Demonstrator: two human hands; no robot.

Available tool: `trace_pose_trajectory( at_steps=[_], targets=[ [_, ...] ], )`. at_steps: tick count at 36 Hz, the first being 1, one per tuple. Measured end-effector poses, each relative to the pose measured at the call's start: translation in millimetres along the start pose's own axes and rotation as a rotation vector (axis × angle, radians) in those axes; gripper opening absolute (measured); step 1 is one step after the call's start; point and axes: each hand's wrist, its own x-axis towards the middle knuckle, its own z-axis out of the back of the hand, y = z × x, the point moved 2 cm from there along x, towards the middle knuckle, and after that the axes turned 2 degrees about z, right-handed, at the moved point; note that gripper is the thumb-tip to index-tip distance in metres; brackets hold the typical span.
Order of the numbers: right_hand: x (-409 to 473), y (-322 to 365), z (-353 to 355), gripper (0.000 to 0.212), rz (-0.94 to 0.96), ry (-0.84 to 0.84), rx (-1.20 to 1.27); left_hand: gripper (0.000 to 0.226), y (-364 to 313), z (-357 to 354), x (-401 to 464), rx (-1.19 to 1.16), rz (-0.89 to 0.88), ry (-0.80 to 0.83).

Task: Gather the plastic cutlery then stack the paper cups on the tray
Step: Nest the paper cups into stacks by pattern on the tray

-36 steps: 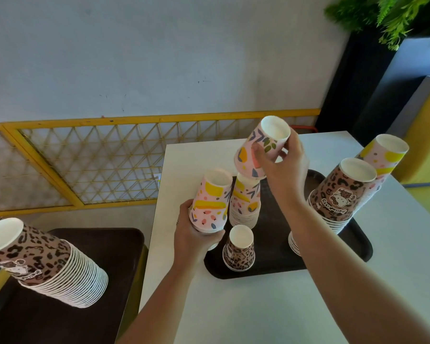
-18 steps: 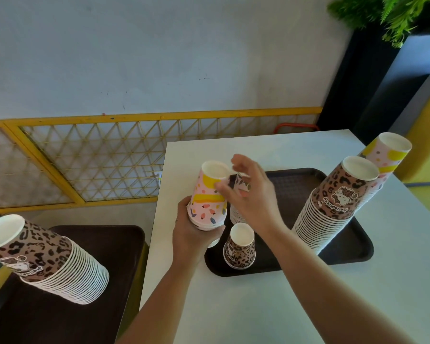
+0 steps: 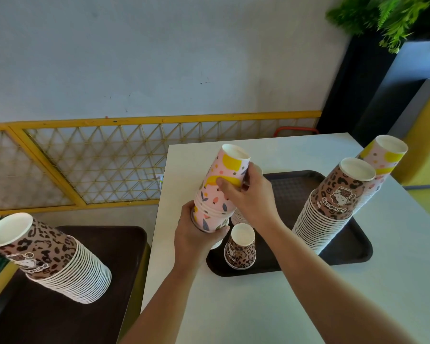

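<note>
Both hands, left hand [image 3: 196, 234] and right hand [image 3: 250, 194], grip the pastel stack [image 3: 216, 194] at the tray [image 3: 358, 247]'s left edge; one leopard cup [image 3: 240, 247] remains unstacked.

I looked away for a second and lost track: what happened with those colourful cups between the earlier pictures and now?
The right hand carried a pink patterned cup from above the tray leftward and down onto the pink cup stack gripped by the left hand, and now grips its top cup. The small leopard cup, the tall leopard stack and the pink-and-yellow stack stayed put.
</note>
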Motion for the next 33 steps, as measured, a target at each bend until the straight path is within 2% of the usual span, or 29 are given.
trace_pose_trajectory(
  at_steps=[3,10,17,21,24,27,30,33],
  targets=[
    [7.8,5.1,8.8,0.036,0.016,-0.054,0.033,0.072,0.3,0.5,0.2,0.016,-0.003,-0.001],
    [30.7,13.4,37.2,0.036,0.072,-0.242,0.150,0.074,2.3,0.3,1.8,0.003,0.006,-0.005],
    [49.0,1.2,53.2,0.045,0.116,-0.372,0.048,0.074,3.9,0.6,3.9,0.006,0.002,-0.016],
    [50.5,-17.0,48.8,0.051,0.086,-0.361,-0.040,0.074,3.4,-0.3,5.0,-0.004,0.015,-0.011],
    [47.6,-28.3,42.0,0.051,0.012,-0.276,-0.075,0.072,3.1,-0.5,5.7,-0.016,0.029,-0.008],
    [42.3,-33.2,36.8,0.061,-0.030,-0.201,-0.129,0.074,3.6,-0.8,6.2,0.001,0.026,-0.014],
    [33.7,-29.8,32.8,0.073,0.002,-0.198,-0.165,0.075,3.6,-1.6,5.9,0.006,0.014,-0.017],
    [22.1,-19.2,27.1,0.071,0.100,-0.218,-0.143,0.076,3.0,-2.4,5.4,0.002,0.014,-0.013]
  ],
)
